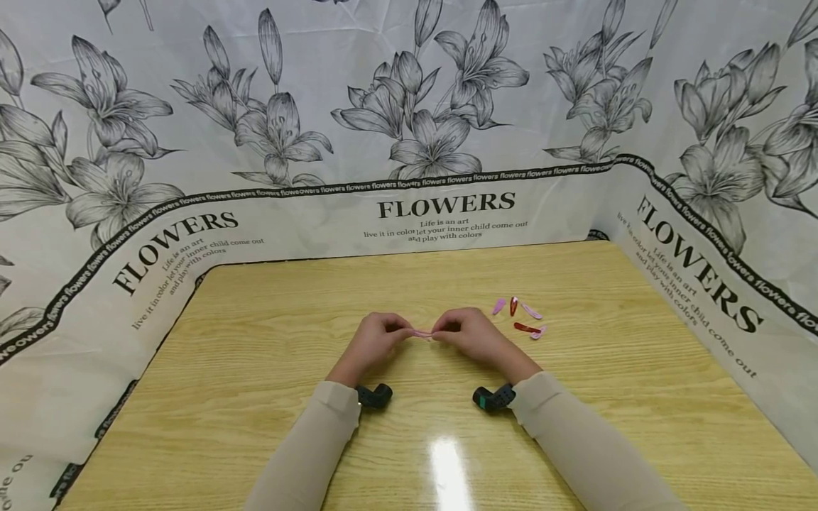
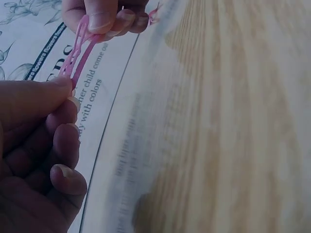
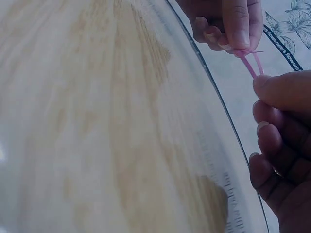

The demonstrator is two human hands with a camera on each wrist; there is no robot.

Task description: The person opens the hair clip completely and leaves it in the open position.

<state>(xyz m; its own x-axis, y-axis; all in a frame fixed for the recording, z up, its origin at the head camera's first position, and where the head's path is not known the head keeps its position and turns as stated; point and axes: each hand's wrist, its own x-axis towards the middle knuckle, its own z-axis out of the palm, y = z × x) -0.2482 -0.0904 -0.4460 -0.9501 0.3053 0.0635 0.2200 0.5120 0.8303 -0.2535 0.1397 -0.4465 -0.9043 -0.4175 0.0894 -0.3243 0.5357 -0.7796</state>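
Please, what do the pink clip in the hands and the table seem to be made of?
Pink clip: perhaps smooth, painted metal, because its strips look thin; plastic is possible. Table: wood or wood-look laminate, glossy, with grain and a bright reflection.

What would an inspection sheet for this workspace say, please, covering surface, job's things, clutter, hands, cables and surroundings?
Surface: wood-grain table, with a bright reflection near the front edge of the head view.
Job's things: a slim pink clip held between the hands; loose red and pink clips lie to their right.
Clutter: nothing seen.
Hands: left hand and right hand each pinch one end of the slim clip; black devices on both wrists.
Cables: nothing seen.
Surroundings: white sheeting printed with flowers and lettering, behind and at both sides.
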